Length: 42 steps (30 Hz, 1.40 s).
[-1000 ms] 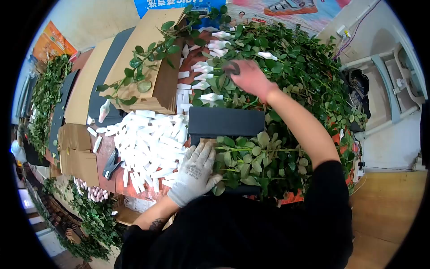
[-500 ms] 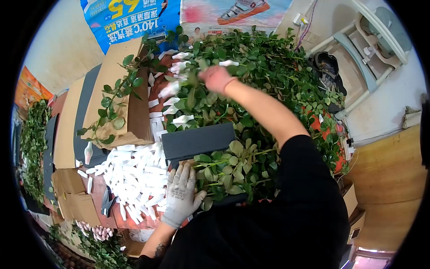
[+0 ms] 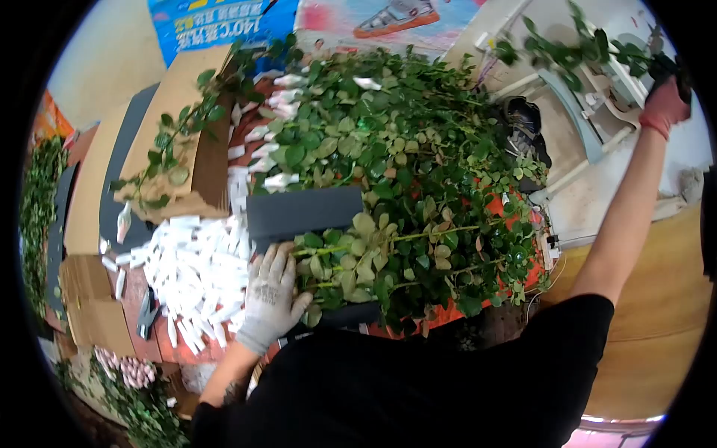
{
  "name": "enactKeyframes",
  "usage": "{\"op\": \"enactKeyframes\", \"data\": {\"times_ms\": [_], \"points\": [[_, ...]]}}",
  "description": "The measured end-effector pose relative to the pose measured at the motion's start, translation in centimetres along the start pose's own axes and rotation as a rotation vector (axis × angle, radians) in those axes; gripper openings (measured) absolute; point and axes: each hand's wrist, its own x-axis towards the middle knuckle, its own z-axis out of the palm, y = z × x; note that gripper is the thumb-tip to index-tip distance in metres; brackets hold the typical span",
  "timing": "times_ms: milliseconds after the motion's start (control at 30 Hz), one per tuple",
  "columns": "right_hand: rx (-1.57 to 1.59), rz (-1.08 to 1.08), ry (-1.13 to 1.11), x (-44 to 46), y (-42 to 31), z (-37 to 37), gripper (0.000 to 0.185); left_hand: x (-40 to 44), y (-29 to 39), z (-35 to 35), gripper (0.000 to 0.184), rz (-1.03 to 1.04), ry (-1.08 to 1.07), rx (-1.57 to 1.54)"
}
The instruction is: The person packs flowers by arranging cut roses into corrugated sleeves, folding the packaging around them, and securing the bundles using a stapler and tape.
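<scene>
My left hand (image 3: pixel 270 300), in a pale grey glove, rests with fingers spread at the lower edge of a black box-like block (image 3: pixel 305 215), beside leafy stems (image 3: pixel 351 261). Far to the right, my right hand (image 3: pixel 667 101), in a pink and dark glove, is closed around a long leafy stem (image 3: pixel 575 51) that reaches out to the left. White-sleeved rose heads (image 3: pixel 281 181) line the left side of the large heap of foliage (image 3: pixel 403 142). A pile of white sleeves (image 3: pixel 198 265) lies left of my left hand.
Cardboard sheets (image 3: pixel 168 142) with a leafy stem on top stand at the back left. A black stapler (image 3: pixel 147 313) is left of the white pile. Shoes (image 3: pixel 523 123) rest by a folding chair (image 3: pixel 571 112) at the right. Pink roses (image 3: pixel 127 369) lie at lower left.
My right hand has swung from above the foliage heap out to the far right, now with a leafy stem in it. My left hand has stayed beside the black block while the view shifted.
</scene>
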Motion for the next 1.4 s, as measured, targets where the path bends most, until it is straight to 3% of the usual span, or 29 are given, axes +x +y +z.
{"op": "enactKeyframes", "data": {"times_ms": [67,167,233,333,367,433,533,633,700,767,800,900,1100,1233,1400], "points": [[-0.256,-0.283,-0.229,-1.7,-2.1,-1.5,0.026,0.2,-0.2,0.0,0.065,0.052,0.063,-0.005],[-0.276,-0.456,-0.71,-11.7,-11.1,-3.3,0.032,-0.7,-1.1,1.4,0.064,0.075,0.126,0.024],[-0.072,-0.456,-1.033,-20.1,-17.5,-6.1,0.036,-0.8,-0.9,0.7,0.066,0.042,0.038,0.032],[0.271,-0.277,-1.473,-30.6,-24.5,-9.4,0.044,-1.5,-1.3,1.5,0.067,0.024,0.037,0.045],[0.098,-0.815,-1.475,-31.1,-26.7,-9.6,0.045,-1.5,-1.3,1.3,0.067,0.005,-0.004,0.045],[0.106,-0.737,-1.589,-34.8,-28.3,-10.1,0.044,-1.7,-1.3,1.3,0.068,-0.01,-0.047,0.049],[0.046,-0.638,-1.663,-38.2,-29.7,-10.0,0.04,-1.9,-1.7,1.9,0.07,0.037,0.007,0.043],[-0.045,-0.828,-1.689,-40.9,-30.0,-10.4,0.042,-1.9,-1.5,1.8,0.071,0.018,-0.028,0.034],[-0.076,-0.763,-1.768,-40.1,-30.9,-9.5,0.046,-1.8,-1.6,1.8,0.071,0.006,-0.031,0.054],[0.071,-0.513,-1.515,-38.8,-33.1,-8.9,0.049,-1.9,-1.4,2.0,0.071,0.003,-0.057,0.057],[0.158,-0.521,-1.403,-39.7,-33.5,-8.6,0.048,-1.8,-1.4,1.9,0.07,-0.017,-0.078,0.067],[0.254,-0.455,-1.603,-43.7,-34.3,-6.7,0.042,-1.6,-0.9,1.5,0.068,-0.045,-0.122,0.067],[0.291,-0.517,-1.571,-48.0,-33.8,-5.9,0.037,-2.0,-1.0,2.0,0.06,-0.004,-0.049,0.074],[0.399,-0.508,-1.346,-50.1,-33.0,-6.0,0.037,-1.9,-0.8,1.8,0.059,-0.016,-0.079,0.073],[0.392,-0.551,-1.421,-50.3,-33.6,-6.0,0.029,-1.7,-1.0,2.0,0.059,-0.013,-0.115,0.079]]}}
